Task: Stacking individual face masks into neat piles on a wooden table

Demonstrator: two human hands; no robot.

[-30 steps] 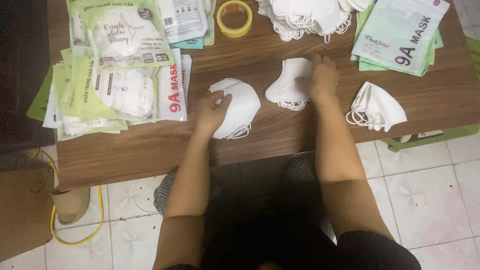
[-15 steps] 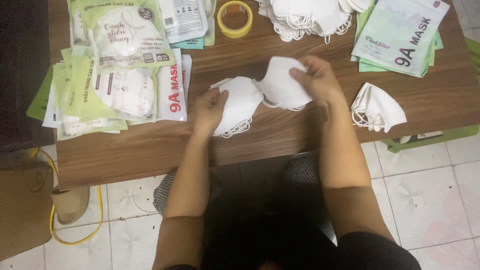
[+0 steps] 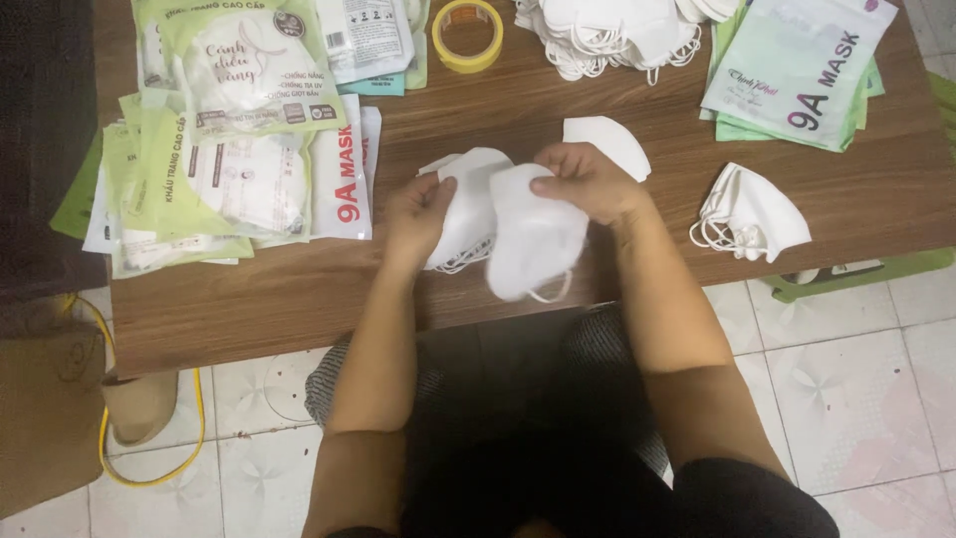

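My right hand grips a folded white face mask by its upper edge and holds it just above the wooden table's front edge. My left hand pinches a second white mask that lies partly under the first one. A third white mask rests flat on the table just behind my right hand. Another folded mask with its ear loops showing lies alone to the right.
Green and white mask packages are stacked at the left. A heap of loose white masks and a yellow tape roll sit at the back. More flat packages lie at the back right. Tiled floor shows below.
My right hand lifted a mask off the table and carried it leftward and nearer, over the mask under my left hand. A further mask now shows where it was picked up.
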